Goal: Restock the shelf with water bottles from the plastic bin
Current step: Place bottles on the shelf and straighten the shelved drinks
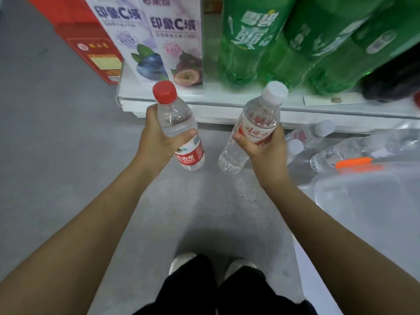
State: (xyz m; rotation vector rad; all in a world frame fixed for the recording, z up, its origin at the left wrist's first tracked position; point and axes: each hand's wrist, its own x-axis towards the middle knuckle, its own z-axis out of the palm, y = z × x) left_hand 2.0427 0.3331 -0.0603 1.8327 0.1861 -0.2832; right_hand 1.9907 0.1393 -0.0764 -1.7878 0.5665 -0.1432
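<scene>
My left hand [156, 137] grips a clear water bottle with a red cap and red label [175, 117], its cap tilted up toward the shelf. My right hand [263, 146] grips a second clear bottle with a white cap and red-and-white label [256, 119], leaning the same way. Both are held over the grey floor, just in front of the white bottom shelf [227, 103]. At the right sits the clear plastic bin [363, 189] with an orange clip, with several more water bottles [311, 133] lying in it.
On the shelf stand two white juice cartons [175, 42] and several large green soda bottles [250, 42]. A dark bottle [391, 83] stands at far right. Red boxes [91, 44] sit left of the shelf. My feet [211, 267] are below.
</scene>
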